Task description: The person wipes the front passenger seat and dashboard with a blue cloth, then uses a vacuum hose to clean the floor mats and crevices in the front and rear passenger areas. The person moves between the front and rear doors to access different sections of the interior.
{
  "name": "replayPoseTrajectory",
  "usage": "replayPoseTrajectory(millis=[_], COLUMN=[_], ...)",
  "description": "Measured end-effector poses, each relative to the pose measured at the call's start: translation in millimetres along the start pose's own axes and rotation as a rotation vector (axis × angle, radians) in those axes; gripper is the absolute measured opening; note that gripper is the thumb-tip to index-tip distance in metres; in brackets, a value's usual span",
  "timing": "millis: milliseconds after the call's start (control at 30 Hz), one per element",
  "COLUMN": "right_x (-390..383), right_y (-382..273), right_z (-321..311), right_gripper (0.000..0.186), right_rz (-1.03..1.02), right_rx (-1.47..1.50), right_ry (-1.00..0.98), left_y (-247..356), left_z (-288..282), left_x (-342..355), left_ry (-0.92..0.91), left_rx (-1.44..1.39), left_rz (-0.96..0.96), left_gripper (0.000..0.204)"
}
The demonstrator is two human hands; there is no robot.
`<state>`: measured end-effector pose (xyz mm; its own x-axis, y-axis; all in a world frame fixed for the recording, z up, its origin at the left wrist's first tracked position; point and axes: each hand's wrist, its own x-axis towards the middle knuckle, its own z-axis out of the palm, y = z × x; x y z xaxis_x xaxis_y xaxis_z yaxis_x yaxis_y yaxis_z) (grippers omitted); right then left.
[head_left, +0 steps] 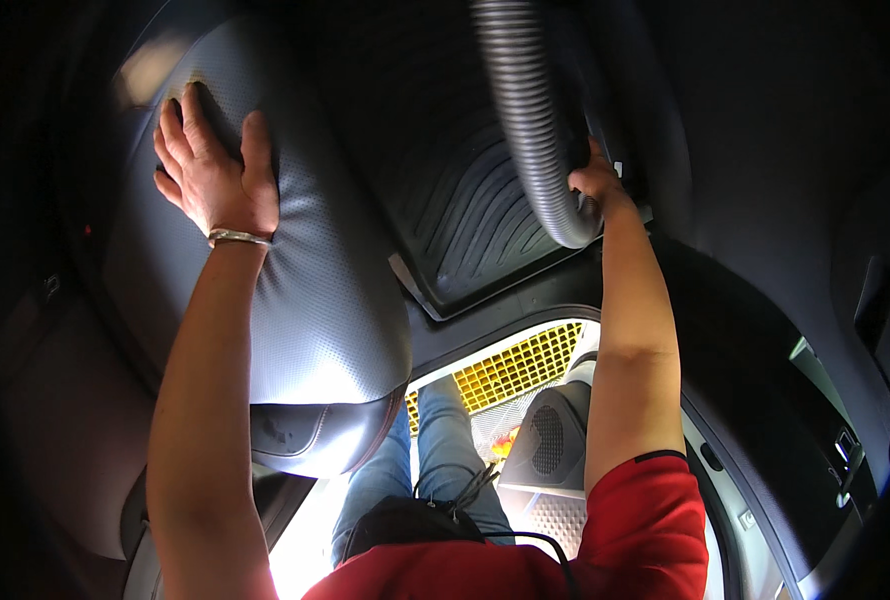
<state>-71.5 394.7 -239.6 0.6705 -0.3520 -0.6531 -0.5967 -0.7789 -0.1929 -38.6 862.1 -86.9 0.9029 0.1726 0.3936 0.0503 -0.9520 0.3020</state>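
My left hand [215, 180] presses on the grey perforated car seat [315, 310], its fingers spread and nothing in them. A bracelet circles that wrist. Farther right, my right arm reaches into the footwell, where my right hand [595, 180] is closed around the end of a ribbed grey vacuum hose [525, 110]. The hose comes down from the top of the view and bends sharply up at my wrist. Its nozzle end is hidden in the dark beyond my fingers. A black grooved floor mat [485, 215] lies between the seat and the hose.
The door sill [510, 320] crosses below the mat. Dark door trim [755, 370] stands at the right. Outside, yellow floor grating [520, 365] and a grey machine with a round speaker-like grille [545, 440] are beside my legs.
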Motion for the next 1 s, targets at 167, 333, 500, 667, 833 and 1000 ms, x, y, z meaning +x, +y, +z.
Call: replayPoseTrajectory(millis=[167,333,500,667,833,1000], right_x=[-118,-151,-140,-167,-138,-104], right_y=[-36,-27,-6,-26,-109,-170], right_z=[44,81,73,105,122,77], right_gripper=[0.104,0.082,0.062,0.082,0.097,0.111], right_rz=[-0.035,-0.317,-0.057,0.065,-0.178,0.041], right_rx=[-0.315,-0.457,-0.092,0.148,-0.268,-0.129], right_ry=[-0.157,-0.388,-0.346,-0.252,-0.196,-0.016], left_y=[1,2,3,4,3,3], left_z=[-1,-2,-1,-2,-4,-3], left_x=[0,0,0,-1,-2,-3], left_ry=[-0.018,-0.024,-0.036,-0.017,-0.015,-0.034], left_rx=[0.020,0.020,0.045,0.063,0.036,0.066], left_rz=[-0.021,-0.030,-0.049,-0.040,-0.026,-0.035], left_gripper=[0.080,0.081,0.083,0.084,0.081,0.082])
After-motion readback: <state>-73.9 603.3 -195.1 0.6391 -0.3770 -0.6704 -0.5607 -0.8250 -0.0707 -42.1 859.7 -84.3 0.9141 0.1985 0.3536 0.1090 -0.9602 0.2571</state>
